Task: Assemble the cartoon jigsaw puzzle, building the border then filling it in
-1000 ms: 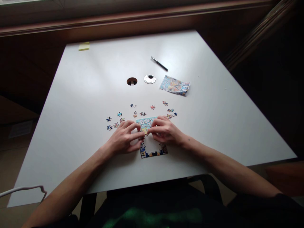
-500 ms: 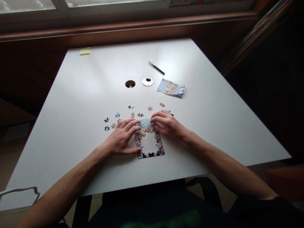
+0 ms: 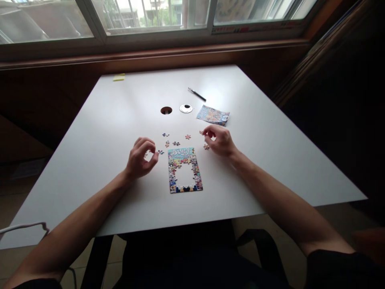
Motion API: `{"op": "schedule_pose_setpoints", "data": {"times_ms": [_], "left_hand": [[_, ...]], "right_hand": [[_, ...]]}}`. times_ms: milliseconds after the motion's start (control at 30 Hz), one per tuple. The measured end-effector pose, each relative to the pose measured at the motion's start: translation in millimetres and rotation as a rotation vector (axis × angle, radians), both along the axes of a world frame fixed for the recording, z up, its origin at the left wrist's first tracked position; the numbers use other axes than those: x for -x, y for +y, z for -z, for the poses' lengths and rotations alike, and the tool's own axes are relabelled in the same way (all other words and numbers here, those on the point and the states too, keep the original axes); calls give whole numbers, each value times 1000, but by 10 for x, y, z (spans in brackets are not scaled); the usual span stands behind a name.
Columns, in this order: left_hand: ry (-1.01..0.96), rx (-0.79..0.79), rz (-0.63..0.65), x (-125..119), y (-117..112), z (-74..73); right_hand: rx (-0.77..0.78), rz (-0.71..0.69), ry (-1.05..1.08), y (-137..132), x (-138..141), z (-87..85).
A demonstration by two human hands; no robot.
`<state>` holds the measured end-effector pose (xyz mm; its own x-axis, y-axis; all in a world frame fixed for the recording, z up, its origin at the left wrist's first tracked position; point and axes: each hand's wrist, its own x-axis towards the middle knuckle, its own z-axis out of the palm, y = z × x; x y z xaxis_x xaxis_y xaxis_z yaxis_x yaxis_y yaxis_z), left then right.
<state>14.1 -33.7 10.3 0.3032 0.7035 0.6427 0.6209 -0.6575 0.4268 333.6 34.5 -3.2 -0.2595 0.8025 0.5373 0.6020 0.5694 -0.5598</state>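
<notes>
A small colourful jigsaw puzzle [image 3: 182,155] lies flat on the white table [image 3: 99,132], its frame joined up and a bare gap in its middle. My left hand [image 3: 140,159] hovers just left of the puzzle's top corner, fingers curled into a pinch over some loose pieces; whatever it holds is hidden. My right hand [image 3: 219,141] sits at the puzzle's upper right, fingers curled among loose pieces [image 3: 206,147]. More loose pieces [image 3: 176,143] lie scattered just beyond the puzzle's top edge.
A printed picture card [image 3: 213,114], a pen [image 3: 197,94], a round cable hole [image 3: 166,110] and its metal cap [image 3: 186,108] lie farther back. A yellow sticky note [image 3: 119,77] sits at the far left corner. A window runs behind the table.
Both hands have lifted off the puzzle's top rows and spread apart, left hand to the left pieces, right hand to the right pieces. The camera has tilted up, showing the window.
</notes>
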Motion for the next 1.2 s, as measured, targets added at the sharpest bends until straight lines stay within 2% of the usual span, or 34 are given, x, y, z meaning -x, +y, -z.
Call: {"op": "schedule_pose_setpoints", "data": {"times_ms": [133, 300, 733, 1200], "left_hand": [[-104, -70, -212, 145, 109, 34], [-84, -126, -338, 356, 227, 31], [-260, 146, -382, 560, 496, 109], [-436, 386, -316, 540, 479, 122]], "right_hand": [[178, 208, 132, 108, -80, 39], [224, 233, 193, 158, -95, 76], [242, 224, 173, 189, -86, 68], [363, 229, 202, 189, -116, 123]]}}
